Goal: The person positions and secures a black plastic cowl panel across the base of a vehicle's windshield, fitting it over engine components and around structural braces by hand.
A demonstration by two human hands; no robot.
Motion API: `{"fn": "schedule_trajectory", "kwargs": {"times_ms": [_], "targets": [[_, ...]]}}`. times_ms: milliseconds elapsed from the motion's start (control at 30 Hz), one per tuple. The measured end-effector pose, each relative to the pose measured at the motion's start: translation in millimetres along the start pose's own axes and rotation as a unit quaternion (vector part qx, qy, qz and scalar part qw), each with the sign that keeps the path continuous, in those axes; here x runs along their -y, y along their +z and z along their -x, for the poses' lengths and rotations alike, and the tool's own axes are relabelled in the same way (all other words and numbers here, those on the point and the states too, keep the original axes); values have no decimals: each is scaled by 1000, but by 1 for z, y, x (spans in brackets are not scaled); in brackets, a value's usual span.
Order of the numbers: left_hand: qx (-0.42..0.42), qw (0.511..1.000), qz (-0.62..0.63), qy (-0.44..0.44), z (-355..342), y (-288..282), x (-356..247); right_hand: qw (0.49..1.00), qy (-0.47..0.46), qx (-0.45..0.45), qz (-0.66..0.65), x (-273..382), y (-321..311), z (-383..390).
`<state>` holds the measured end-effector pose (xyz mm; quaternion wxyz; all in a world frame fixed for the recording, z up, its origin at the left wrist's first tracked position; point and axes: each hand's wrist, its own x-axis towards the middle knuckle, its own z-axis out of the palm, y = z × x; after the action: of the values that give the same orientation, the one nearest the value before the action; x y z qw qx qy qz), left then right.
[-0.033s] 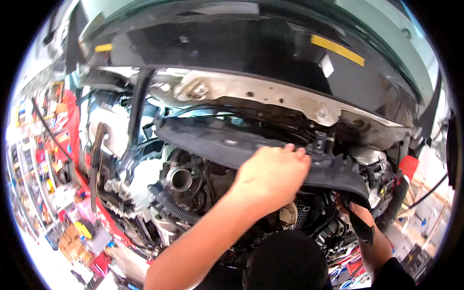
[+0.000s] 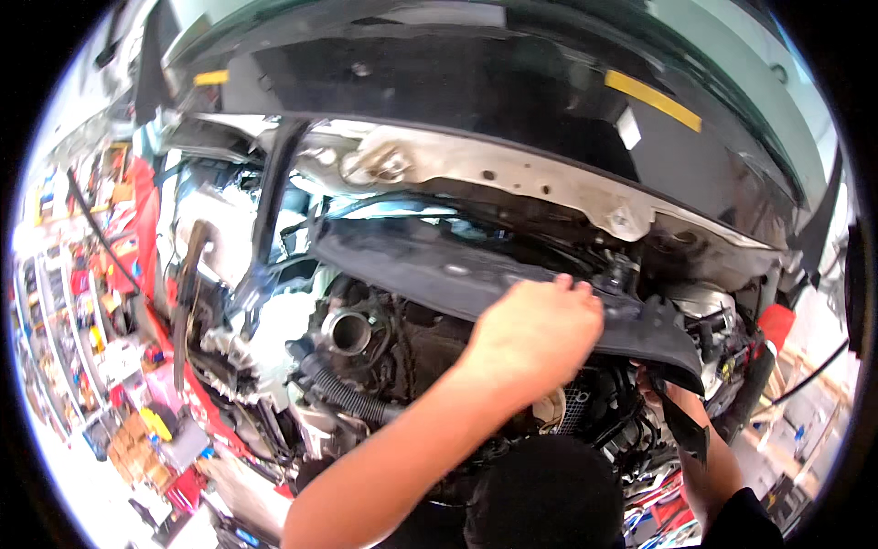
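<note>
A long black plastic cowl panel (image 2: 412,261) lies at a slant across the back of an open engine bay. My left hand (image 2: 540,334) reaches over from the lower left, its fingers curled on the panel right of its middle. At the panel's right end, my right hand (image 2: 681,403) grips from below; its fingers are partly hidden by the panel and a hanging black flap (image 2: 684,428). Under the panel sit the engine parts, with a round metal opening (image 2: 347,333) and a ribbed black hose (image 2: 343,393) to the left of my left forearm.
Above stands a raised dark hood (image 2: 439,82) with yellow strips. A black upright strut (image 2: 274,192) rises at the left. A dark round shape (image 2: 544,494) fills the lower middle. Shelves with goods (image 2: 55,329) and cardboard boxes (image 2: 137,448) stand at the left.
The view has shifted slightly, so the car and my left hand appear a little farther right. Both hands keep their places on the panel.
</note>
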<state>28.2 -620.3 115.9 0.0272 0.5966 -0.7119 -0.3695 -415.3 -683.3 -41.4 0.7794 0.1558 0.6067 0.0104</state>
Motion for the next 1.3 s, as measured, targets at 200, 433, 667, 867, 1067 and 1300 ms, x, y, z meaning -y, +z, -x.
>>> {"fn": "schedule_trajectory", "kwargs": {"times_ms": [200, 433, 667, 867, 1067, 1300], "targets": [[-59, 998, 27, 5, 5, 1, -5, 995, 76, 61, -19, 25, -10, -15], [-465, 875, 80, -105, 118, 23, 83, 999, 36, 27, -28, 16, 9, 8], [-371, 809, -72, -450, 247, 64, 222, 998, 39, 21, -52, -1, 25, 9], [-358, 797, 34, -486, 254, 82, 225, 994, 9, -34, -100, -18, 44, 19], [-385, 786, 51, -480, 269, 96, 240, 991, 98, 84, -41, 18, 7, 6], [-405, 786, 82, -459, 271, 90, 233, 989, 108, 102, 17, 36, 18, 8]]}}
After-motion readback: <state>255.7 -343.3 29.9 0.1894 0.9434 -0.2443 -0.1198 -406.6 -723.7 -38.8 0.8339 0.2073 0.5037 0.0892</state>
